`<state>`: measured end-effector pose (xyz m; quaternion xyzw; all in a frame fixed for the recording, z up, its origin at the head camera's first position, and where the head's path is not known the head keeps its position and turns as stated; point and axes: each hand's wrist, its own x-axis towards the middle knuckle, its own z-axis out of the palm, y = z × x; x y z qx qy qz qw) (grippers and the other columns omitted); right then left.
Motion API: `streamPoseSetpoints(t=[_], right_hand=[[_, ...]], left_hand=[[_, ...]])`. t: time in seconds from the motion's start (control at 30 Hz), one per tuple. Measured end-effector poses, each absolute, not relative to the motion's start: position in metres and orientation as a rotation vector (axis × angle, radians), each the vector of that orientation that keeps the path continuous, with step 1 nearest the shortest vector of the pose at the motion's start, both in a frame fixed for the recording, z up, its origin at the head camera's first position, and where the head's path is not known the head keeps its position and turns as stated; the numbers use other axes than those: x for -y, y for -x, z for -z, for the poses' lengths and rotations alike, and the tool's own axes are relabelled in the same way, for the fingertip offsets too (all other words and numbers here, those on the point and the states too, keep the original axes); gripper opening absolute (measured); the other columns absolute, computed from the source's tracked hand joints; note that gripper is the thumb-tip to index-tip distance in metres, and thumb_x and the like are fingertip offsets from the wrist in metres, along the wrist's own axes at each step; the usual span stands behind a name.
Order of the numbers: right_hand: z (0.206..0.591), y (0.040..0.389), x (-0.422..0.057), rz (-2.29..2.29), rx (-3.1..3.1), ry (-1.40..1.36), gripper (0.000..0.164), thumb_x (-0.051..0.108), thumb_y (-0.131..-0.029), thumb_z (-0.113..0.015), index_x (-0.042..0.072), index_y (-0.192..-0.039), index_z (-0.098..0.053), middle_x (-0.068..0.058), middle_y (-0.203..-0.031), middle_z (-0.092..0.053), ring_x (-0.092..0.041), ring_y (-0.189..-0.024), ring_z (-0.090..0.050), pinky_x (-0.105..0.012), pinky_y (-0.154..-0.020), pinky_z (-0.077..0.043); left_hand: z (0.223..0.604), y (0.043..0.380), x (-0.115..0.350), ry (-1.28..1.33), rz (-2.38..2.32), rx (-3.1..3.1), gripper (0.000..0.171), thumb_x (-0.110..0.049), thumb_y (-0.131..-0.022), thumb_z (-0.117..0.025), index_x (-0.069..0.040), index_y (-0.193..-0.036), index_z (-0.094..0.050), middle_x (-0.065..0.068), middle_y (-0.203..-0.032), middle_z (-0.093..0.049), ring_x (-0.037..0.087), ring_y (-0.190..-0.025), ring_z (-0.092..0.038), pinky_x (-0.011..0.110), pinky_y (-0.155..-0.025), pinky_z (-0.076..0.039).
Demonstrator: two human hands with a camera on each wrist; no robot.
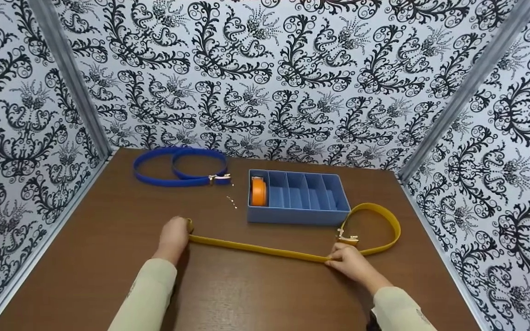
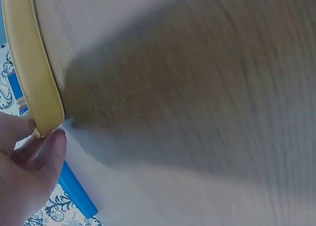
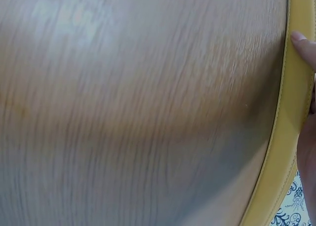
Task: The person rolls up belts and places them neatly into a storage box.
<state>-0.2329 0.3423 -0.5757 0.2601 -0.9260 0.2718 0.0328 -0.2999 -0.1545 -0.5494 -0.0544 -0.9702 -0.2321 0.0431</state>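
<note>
A yellow belt (image 1: 260, 248) stretches between the two hands above the brown table. My left hand (image 1: 173, 236) pinches its left end, where the strap bends round at the fingers; thumb and fingertips show on that bend (image 2: 47, 120) in the left wrist view. Further right, my right hand (image 1: 350, 263) pinches the strap, its thumb (image 3: 301, 41) lying on the yellow face in the right wrist view. Beyond that hand, the rest of the belt loops up beside the tray and back to a gold buckle (image 1: 348, 237).
A blue-grey divided tray (image 1: 298, 218) stands at the back centre, a rolled orange belt (image 1: 259, 192) in its leftmost compartment. At the back left lies a looped blue belt (image 1: 173, 182) with a gold buckle. Patterned walls (image 1: 246, 92) enclose the table (image 1: 246, 294) on three sides.
</note>
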Motion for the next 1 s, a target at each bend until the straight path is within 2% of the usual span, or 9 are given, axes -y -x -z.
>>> streamPoseSetpoints(t=[0.03,0.1,0.23,0.3,0.4,0.47,0.53,0.77,1.0], right_hand=[[0.576,0.233,-0.342,-0.834,2.847,-0.803,0.004,0.009,-0.085,-0.074,0.009,-0.084,-0.078,0.008,-0.079,-0.053,-0.009,-0.076,-0.051,-0.029,-0.067,-0.046],[0.577,0.234,-0.341,-0.831,2.843,-0.807,0.004,0.009,-0.085,-0.074,0.008,-0.085,-0.078,0.007,-0.080,-0.053,-0.009,-0.076,-0.051,-0.029,-0.067,-0.046],[0.579,0.234,-0.342,-0.828,2.854,-0.790,0.004,0.010,-0.085,-0.074,0.008,-0.085,-0.078,0.007,-0.081,-0.053,-0.009,-0.076,-0.051,-0.029,-0.067,-0.047],[0.580,0.234,-0.342,-0.830,2.855,-0.776,0.004,0.010,-0.085,-0.075,0.008,-0.085,-0.078,0.007,-0.081,-0.053,-0.010,-0.076,-0.051,-0.029,-0.067,-0.047],[0.580,0.234,-0.343,-0.831,2.854,-0.767,0.004,0.010,-0.085,-0.075,0.008,-0.084,-0.078,0.007,-0.081,-0.054,-0.010,-0.076,-0.052,-0.030,-0.068,-0.047],[0.580,0.234,-0.342,-0.832,2.853,-0.765,0.005,0.011,-0.085,-0.075,0.008,-0.083,-0.078,0.008,-0.081,-0.054,-0.010,-0.077,-0.052,-0.030,-0.068,-0.048],[0.580,0.234,-0.342,-0.828,2.849,-0.766,0.005,0.011,-0.084,-0.075,0.009,-0.081,-0.078,0.008,-0.080,-0.054,-0.010,-0.077,-0.052,-0.030,-0.069,-0.048],[0.581,0.235,-0.341,-0.824,2.823,-0.787,0.007,0.009,-0.084,-0.075,0.009,-0.077,-0.076,0.008,-0.079,-0.053,-0.011,-0.076,-0.053,-0.030,-0.068,-0.048],[0.582,0.235,-0.342,-0.827,2.829,-0.766,0.005,0.010,-0.084,-0.075,0.009,-0.079,-0.077,0.008,-0.079,-0.053,-0.011,-0.076,-0.052,-0.030,-0.068,-0.047]], left_hand=[[0.549,0.300,0.155,0.178,0.715,2.969,0.036,0.011,-0.081,-0.050,-0.012,-0.056,-0.039,0.003,-0.066,-0.035,0.020,-0.063,-0.032,0.034,-0.058,-0.027],[0.548,0.301,0.157,0.189,0.708,2.974,0.031,0.010,-0.082,-0.054,-0.010,-0.059,-0.047,0.004,-0.067,-0.042,0.021,-0.064,-0.037,0.035,-0.058,-0.033],[0.547,0.300,0.161,0.196,0.724,2.961,0.010,0.005,-0.086,-0.061,-0.001,-0.082,-0.054,0.011,-0.073,-0.053,0.028,-0.069,-0.051,0.042,-0.064,-0.044],[0.546,0.300,0.161,0.211,0.708,2.975,0.015,0.005,-0.086,-0.063,0.002,-0.099,-0.056,0.016,-0.082,-0.059,0.033,-0.078,-0.058,0.047,-0.070,-0.049],[0.545,0.300,0.159,0.242,0.601,3.015,0.027,0.006,-0.085,-0.063,0.000,-0.112,-0.061,0.019,-0.096,-0.064,0.038,-0.090,-0.061,0.053,-0.075,-0.050],[0.543,0.300,0.157,0.250,0.530,3.041,0.032,0.006,-0.084,-0.062,-0.005,-0.114,-0.067,0.017,-0.104,-0.065,0.039,-0.096,-0.061,0.054,-0.078,-0.050],[0.543,0.301,0.155,0.244,0.536,3.048,0.029,0.004,-0.085,-0.061,-0.007,-0.110,-0.069,0.015,-0.103,-0.066,0.039,-0.097,-0.061,0.054,-0.080,-0.050],[0.546,0.305,0.146,0.212,0.780,3.057,0.028,0.009,-0.082,-0.066,-0.002,-0.107,-0.069,0.016,-0.103,-0.066,0.037,-0.098,-0.061,0.051,-0.087,-0.049],[0.548,0.308,0.148,0.319,0.803,3.095,0.012,-0.003,-0.091,-0.063,-0.001,-0.101,-0.069,0.014,-0.098,-0.066,0.034,-0.095,-0.061,0.050,-0.085,-0.049]])
